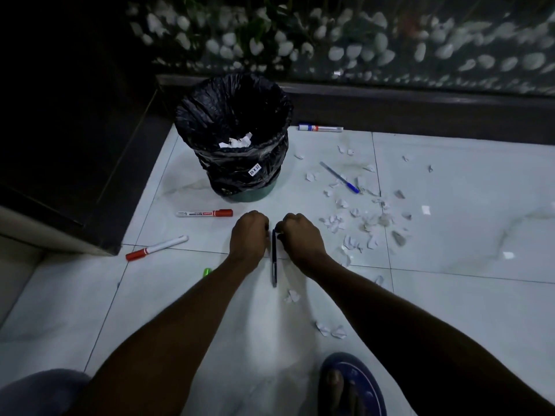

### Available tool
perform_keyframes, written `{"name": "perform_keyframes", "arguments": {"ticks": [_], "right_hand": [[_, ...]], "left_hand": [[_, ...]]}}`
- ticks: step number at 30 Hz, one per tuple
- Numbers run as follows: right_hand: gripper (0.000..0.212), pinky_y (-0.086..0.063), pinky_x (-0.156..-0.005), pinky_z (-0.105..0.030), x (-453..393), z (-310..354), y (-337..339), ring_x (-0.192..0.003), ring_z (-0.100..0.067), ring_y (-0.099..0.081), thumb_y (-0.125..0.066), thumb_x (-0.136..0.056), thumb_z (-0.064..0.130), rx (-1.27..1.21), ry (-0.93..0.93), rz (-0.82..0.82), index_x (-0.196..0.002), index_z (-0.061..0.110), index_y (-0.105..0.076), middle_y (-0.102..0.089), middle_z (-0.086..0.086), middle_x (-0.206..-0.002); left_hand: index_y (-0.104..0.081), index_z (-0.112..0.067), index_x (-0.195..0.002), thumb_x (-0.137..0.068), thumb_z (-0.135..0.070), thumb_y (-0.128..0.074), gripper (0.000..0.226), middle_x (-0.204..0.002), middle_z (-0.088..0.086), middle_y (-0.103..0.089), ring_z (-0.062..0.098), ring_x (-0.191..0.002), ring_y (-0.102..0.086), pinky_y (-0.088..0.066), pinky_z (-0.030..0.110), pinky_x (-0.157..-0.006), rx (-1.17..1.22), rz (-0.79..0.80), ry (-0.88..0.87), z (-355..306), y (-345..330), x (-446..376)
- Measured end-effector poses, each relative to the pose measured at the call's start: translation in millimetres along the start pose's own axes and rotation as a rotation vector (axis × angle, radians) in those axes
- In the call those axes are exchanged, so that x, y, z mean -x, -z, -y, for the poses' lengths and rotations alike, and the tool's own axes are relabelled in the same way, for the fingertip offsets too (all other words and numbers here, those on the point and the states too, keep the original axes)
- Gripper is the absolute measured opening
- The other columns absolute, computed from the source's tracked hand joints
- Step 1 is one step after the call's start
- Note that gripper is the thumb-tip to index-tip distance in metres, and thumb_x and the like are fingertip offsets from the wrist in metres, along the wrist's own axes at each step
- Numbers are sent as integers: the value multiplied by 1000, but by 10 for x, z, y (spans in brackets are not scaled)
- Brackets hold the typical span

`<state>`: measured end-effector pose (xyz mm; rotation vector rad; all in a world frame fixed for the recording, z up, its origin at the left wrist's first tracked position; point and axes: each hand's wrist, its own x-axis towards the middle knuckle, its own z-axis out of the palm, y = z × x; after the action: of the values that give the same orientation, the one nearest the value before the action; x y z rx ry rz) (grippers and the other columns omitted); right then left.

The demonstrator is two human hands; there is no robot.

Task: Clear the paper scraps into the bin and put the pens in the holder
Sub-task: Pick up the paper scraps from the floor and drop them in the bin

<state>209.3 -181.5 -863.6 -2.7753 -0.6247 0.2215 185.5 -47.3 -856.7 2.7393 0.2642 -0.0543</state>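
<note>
Sandalled foot (351, 385) nearest; both hands, L (250, 232) & R (297, 235), curled beside dark pen (274, 256), grip unclear.

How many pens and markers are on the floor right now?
6. Blue marker by the wall, blue pen among the scraps, two red markers left of the hands, dark pen between the hands, green one partly hidden by the left forearm. More may be hidden.
</note>
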Motion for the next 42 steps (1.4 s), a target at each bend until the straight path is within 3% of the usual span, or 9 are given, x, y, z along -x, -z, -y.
{"name": "perform_keyframes", "arguments": {"ticks": [4, 11, 16, 21, 25, 28, 33, 39, 42], "right_hand": [[21, -30, -59, -32, 38, -44, 62, -82, -34, -61, -57, -81, -6, 13, -7, 39, -68, 10, -54, -53, -11, -75], [29, -53, -82, -37, 177, -708, 451, -100, -33, -66, -59, -83, -4, -209, -190, -163, -103, 6, -77, -73, -15, -104], [35, -48, -88, -40, 301, -1268, 587, -105, -40, -62, -52, -80, -12, -245, -494, -369, -103, -3, -77, -68, -24, -108], [30, -48, -74, -38, 426, -1594, 589, -101, -37, -58, -52, -85, -10, -105, -626, -425, -98, 3, -77, -70, -16, -103], [33, -52, -86, -48, 485, -1619, 551, -116, -40, -56, -58, -88, 3, -36, -547, -288, -114, 14, -73, -66, -9, -127], [44, -52, -92, -47, 513, -1544, 544, -121, -40, -51, -52, -88, 4, -119, -428, -123, -130, 10, -64, -61, -16, -127], [44, -51, -85, -35, 609, -1406, 588, -116, -25, -58, -53, -87, 10, -212, -299, -88, -128, 20, -65, -64, -4, -123], [56, -48, -97, -47, 596, -1518, 695, -126, -40, -43, -58, -85, 18, -119, -472, 58, -140, 12, -49, -46, -17, -135], [76, -47, -104, -47, 548, -1378, 663, -131, -40, -42, -69, -82, 23, -243, -335, 243, -151, 12, -37, -41, -20, -139]], "left_hand": [[-56, -14, -80, -76, -2, -71, 20, -94, 9, -65, 26, -90, -60, -40, 30, -67, 72, 66, 47, 13, -3, 22], [-59, -10, -121, -76, 14, -62, 51, -107, 10, -56, 23, -98, -59, -54, 34, -81, 219, -21, -170, -392, -200, 109], [-70, -12, -83, -83, 5, -59, 21, -93, 4, -54, 23, -88, -60, -41, 27, -62, 209, 2, -165, -815, -385, -66], [-79, -11, -84, -78, 7, -70, 21, -124, 8, -58, 23, -107, -60, -54, 31, -78, 296, 6, -210, -1036, -572, -295], [-77, -9, -88, -79, 6, -70, 19, -128, 7, -59, 20, -105, -66, -52, 19, -78, 304, 146, -340, -1140, -632, -344], [-66, -8, -96, -82, 2, -66, 17, -102, 8, -58, 24, -81, -67, -57, 37, -71, 256, 172, -399, -1191, -606, -308], [-53, -15, -111, -81, -16, -62, 32, -101, 3, -61, 27, -93, -62, -48, 36, -74, 141, 206, -383, -1194, -468, -180], [-29, -30, -148, -62, -82, -66, 107, -131, 13, -41, 34, -117, -52, -49, 46, -96, -152, 437, -366, -1070, -307, -93], [-27, -27, -149, -49, -78, -78, 124, -133, 13, -39, 34, -118, -53, -49, 43, -95, -134, 519, -370, -1119, -364, -41]]}}
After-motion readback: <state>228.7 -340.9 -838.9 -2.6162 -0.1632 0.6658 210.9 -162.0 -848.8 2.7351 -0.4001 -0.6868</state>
